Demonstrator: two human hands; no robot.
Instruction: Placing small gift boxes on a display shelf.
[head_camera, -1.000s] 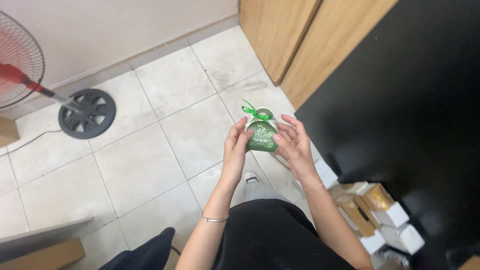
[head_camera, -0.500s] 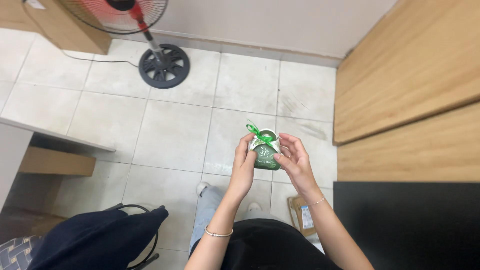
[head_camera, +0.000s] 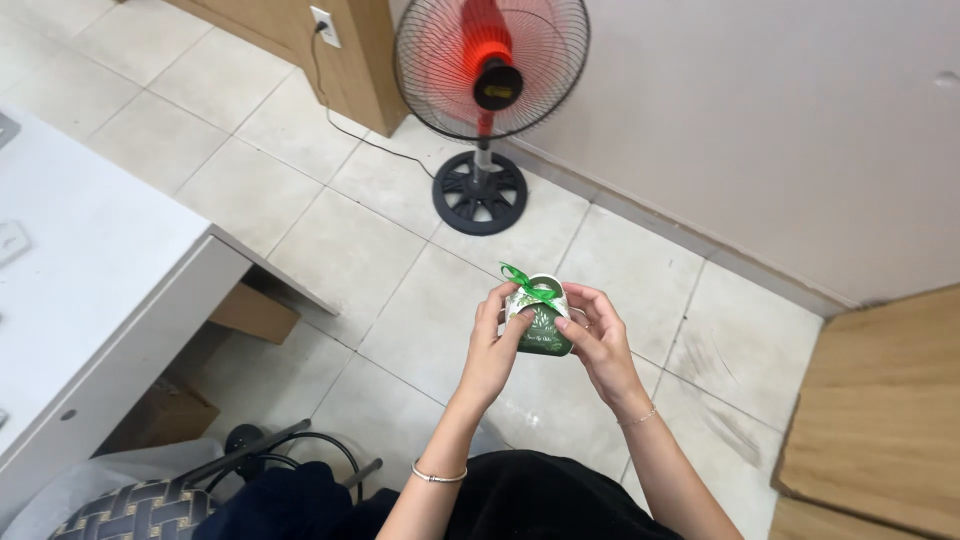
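1. Head view, centre of frame: a small green gift box (head_camera: 541, 322) with a green ribbon bow (head_camera: 529, 283) is held above the tiled floor (head_camera: 380, 260).
2. The left hand (head_camera: 495, 345) and right hand (head_camera: 598, 340) pinch its sides, steadying it upright.
3. Upper centre: a red standing fan (head_camera: 489, 70). Left: a white tabletop (head_camera: 90, 280).

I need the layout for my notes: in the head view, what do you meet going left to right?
White table → left hand → small green gift box → right hand → wooden panel.

Glossy green paper gift box (head_camera: 543, 325) with satin ribbon (head_camera: 530, 282); smooth floor tiles (head_camera: 350, 255); wooden cabinet (head_camera: 880, 420)
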